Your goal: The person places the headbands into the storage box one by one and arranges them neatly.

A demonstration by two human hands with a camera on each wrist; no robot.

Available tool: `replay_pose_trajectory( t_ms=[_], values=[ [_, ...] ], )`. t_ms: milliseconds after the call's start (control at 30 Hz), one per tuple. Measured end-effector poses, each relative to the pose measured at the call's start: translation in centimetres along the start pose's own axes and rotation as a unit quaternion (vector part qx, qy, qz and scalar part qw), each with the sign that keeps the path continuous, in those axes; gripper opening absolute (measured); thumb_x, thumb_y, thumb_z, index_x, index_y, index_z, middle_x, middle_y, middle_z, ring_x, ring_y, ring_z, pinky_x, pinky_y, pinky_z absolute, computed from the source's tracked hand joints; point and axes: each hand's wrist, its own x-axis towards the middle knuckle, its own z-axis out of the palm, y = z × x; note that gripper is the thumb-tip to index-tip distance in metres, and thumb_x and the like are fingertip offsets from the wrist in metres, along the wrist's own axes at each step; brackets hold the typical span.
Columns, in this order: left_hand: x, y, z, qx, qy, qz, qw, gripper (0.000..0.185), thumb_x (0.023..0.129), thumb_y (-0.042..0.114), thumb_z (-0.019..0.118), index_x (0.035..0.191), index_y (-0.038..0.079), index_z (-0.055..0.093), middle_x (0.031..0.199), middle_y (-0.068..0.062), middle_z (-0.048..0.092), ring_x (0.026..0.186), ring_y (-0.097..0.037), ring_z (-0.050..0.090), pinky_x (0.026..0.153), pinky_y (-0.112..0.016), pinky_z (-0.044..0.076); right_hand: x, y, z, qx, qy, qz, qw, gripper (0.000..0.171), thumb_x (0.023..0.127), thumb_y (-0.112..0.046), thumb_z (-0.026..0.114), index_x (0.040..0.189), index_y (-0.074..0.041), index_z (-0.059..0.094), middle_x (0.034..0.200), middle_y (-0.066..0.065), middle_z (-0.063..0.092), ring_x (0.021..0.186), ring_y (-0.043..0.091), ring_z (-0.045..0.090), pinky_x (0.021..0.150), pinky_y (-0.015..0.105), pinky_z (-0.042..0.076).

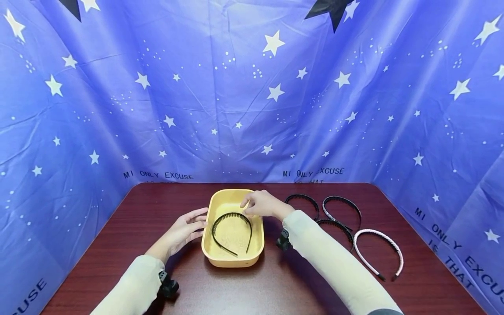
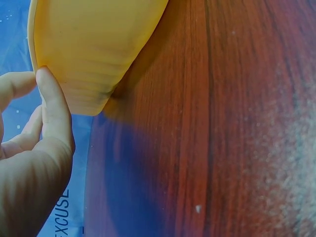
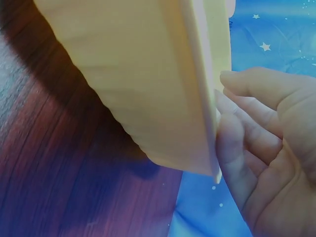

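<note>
A yellow plastic bin point(image 1: 232, 263) stands on the table, and a black toothed headband point(image 1: 231, 214) lies inside it. Beside the bin's left wall is my left hand point(image 1: 183, 229), its fingers extended along the rim; in the left wrist view its thumb point(image 2: 53, 94) is at the bin's edge. My right hand point(image 1: 268, 204) reaches over the right rim, fingers loosely bent above the bin's inside, close to the headband's arc. Nothing shows between the right hand's fingers in the right wrist view, where the bin's outer wall point(image 3: 143, 89) hides the inside.
Several more headbands lie right of the bin: a black one point(image 1: 302, 196), a patterned dark one point(image 1: 341, 198), another black one point(image 1: 341, 225) partly behind the right sleeve, and a pale pink twisted one point(image 1: 383, 233). A blue starry cloth point(image 1: 236, 109) surrounds the dark red wooden table point(image 1: 236, 293).
</note>
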Motion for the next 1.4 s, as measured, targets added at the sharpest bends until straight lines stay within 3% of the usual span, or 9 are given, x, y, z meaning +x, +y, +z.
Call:
replay_pose_trajectory(
  t_ms=[167,433,600,833,1133,1400],
  values=[
    [0.1,0.0,0.1,-0.004,-0.001,-0.001,1.0000,0.063,0.096,-0.001,0.060,0.152,-0.004,0.032,0.140,-0.032,0.045,0.102,-0.016,0.063,0.087,-0.030,0.056,-0.9,0.3,-0.5,0.010,0.006,-0.010,1.000,0.023,0.089,-0.011,0.071,0.111,-0.003,0.072,0.084,0.003,0.073,0.060,0.026,0.067,0.059,0.042,0.059],
    [0.1,0.0,0.0,-0.002,-0.001,0.002,1.0000,0.063,0.096,-0.002,0.060,0.152,-0.004,0.032,0.140,-0.032,0.045,0.104,-0.017,0.063,0.088,-0.031,0.056,-2.1,0.6,-1.2,0.022,0.011,-0.026,0.999,0.025,0.092,-0.016,0.070,0.113,-0.003,0.070,0.091,0.013,0.074,0.064,0.035,0.069,0.062,0.048,0.059],
    [0.1,0.0,-0.1,-0.003,0.000,0.003,1.0000,0.063,0.096,-0.002,0.059,0.152,-0.004,0.033,0.140,-0.031,0.046,0.105,-0.018,0.063,0.088,-0.031,0.055,-2.8,0.7,-1.7,0.011,0.013,-0.043,0.999,0.025,0.091,-0.016,0.070,0.112,-0.003,0.071,0.088,0.009,0.074,0.067,0.037,0.068,0.055,0.038,0.058],
    [0.1,0.0,-0.1,-0.002,-0.002,0.002,1.0000,0.062,0.096,-0.002,0.059,0.152,-0.004,0.033,0.141,-0.032,0.045,0.105,-0.018,0.062,0.088,-0.030,0.055,-3.9,1.3,-2.3,0.000,0.026,-0.057,0.998,0.022,0.091,-0.016,0.071,0.110,-0.005,0.072,0.085,-0.001,0.074,0.060,0.032,0.065,0.051,0.028,0.053],
    [0.1,-0.1,-0.2,-0.006,-0.003,0.000,1.0000,0.063,0.095,-0.003,0.059,0.152,-0.004,0.033,0.141,-0.032,0.045,0.105,-0.018,0.062,0.088,-0.031,0.055,-5.6,2.3,-2.7,0.023,0.022,-0.025,0.999,0.022,0.092,-0.019,0.072,0.112,-0.009,0.072,0.091,0.004,0.075,0.059,0.017,0.062,0.051,0.031,0.053],
    [0.2,-0.1,-0.2,-0.008,-0.010,0.004,0.9999,0.063,0.096,-0.003,0.059,0.152,-0.004,0.032,0.141,-0.033,0.043,0.110,-0.023,0.061,0.089,-0.032,0.055,-7.3,3.6,-3.6,0.013,0.032,-0.008,0.999,0.017,0.092,-0.020,0.073,0.108,-0.015,0.072,0.086,-0.007,0.073,0.060,0.017,0.063,0.050,0.033,0.054]
  ],
)
